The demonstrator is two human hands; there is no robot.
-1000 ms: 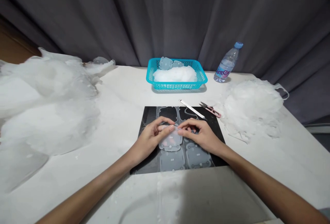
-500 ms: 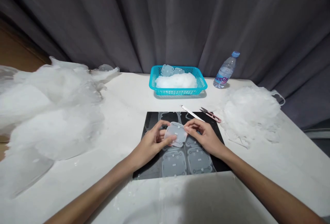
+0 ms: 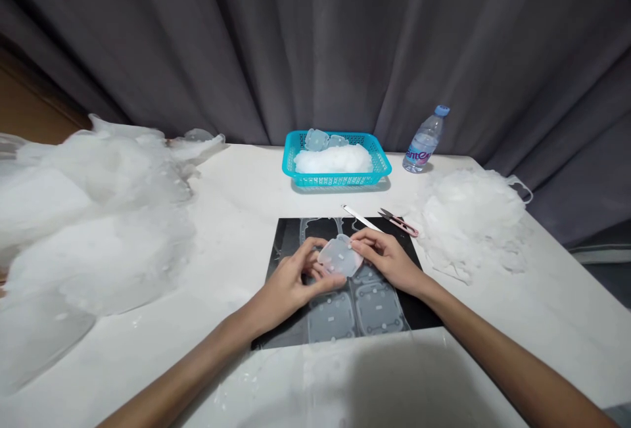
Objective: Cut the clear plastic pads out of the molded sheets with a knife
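A thin, translucent rounded-square plastic piece (image 3: 340,256) with small raised marks is raised above the black mat (image 3: 288,234). Its left and lower edges lie between the thumb and fingers of my left hand (image 3: 290,283). My right hand (image 3: 387,260) pinches the upper right edge between thumb and forefinger. Beneath, a translucent sheet (image 3: 331,319) bears moulded pieces of the same shape, and cut-out outlines show toward the far side. A white stick-like tool (image 3: 361,217) and pink-handled thread snips (image 3: 400,223) lie by the mat's far right corner.
A turquoise basket (image 3: 340,181) at the back holds white fluffy-looking material (image 3: 335,160) and a few translucent pieces (image 3: 316,140). To its right stands a water bottle (image 3: 422,145). Heaps of white filmy material flank the mat, a large one (image 3: 113,217) left and a smaller one (image 3: 473,217) right.
The plastic piece has been lifted off the mat and turned, tilting in my fingers. My left thumb has slid from its face toward its lower edge. The whole view has shifted slightly.
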